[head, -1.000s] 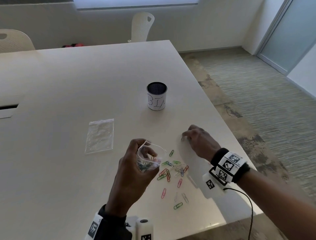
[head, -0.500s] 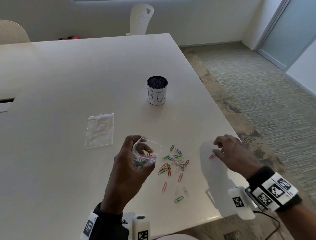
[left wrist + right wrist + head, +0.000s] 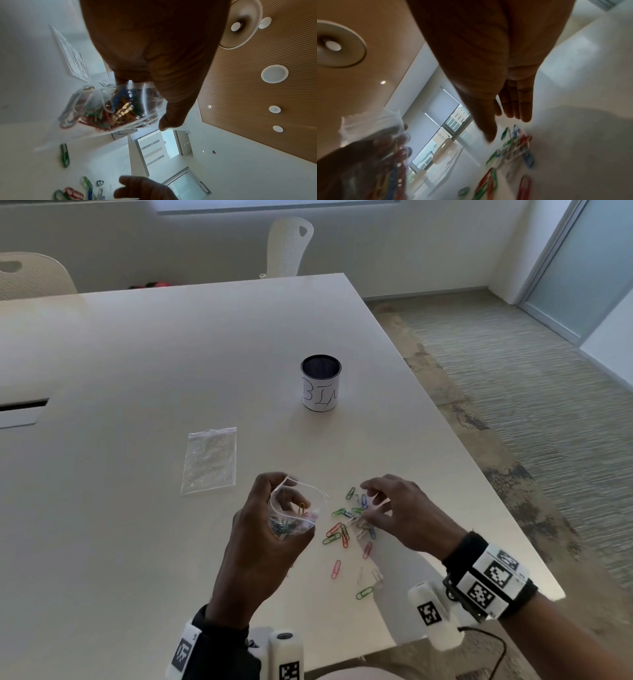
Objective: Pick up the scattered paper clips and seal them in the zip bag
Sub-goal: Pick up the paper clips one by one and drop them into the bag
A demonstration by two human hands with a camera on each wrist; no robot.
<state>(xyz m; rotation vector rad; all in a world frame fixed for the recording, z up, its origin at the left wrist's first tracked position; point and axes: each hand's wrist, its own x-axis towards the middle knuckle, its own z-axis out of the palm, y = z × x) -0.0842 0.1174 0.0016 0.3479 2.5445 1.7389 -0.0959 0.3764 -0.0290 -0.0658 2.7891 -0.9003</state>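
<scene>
My left hand grips an open clear zip bag just above the table, with several coloured clips inside; the left wrist view shows the bag bulging with them under the thumb. Several loose paper clips lie scattered on the white table to the right of the bag. My right hand hovers over the top of that pile, fingers spread and pointing down, holding nothing. In the right wrist view the fingers are straight, just above the blurred clips.
A second, flat zip bag lies left of my hands. A white cup with a dark rim stands farther back. The table edge runs close on the right, with carpet beyond. Two chairs stand at the far side.
My right hand swung out towards the table's right edge, then came back left over the clip pile. The left hand kept holding the bag in place.
</scene>
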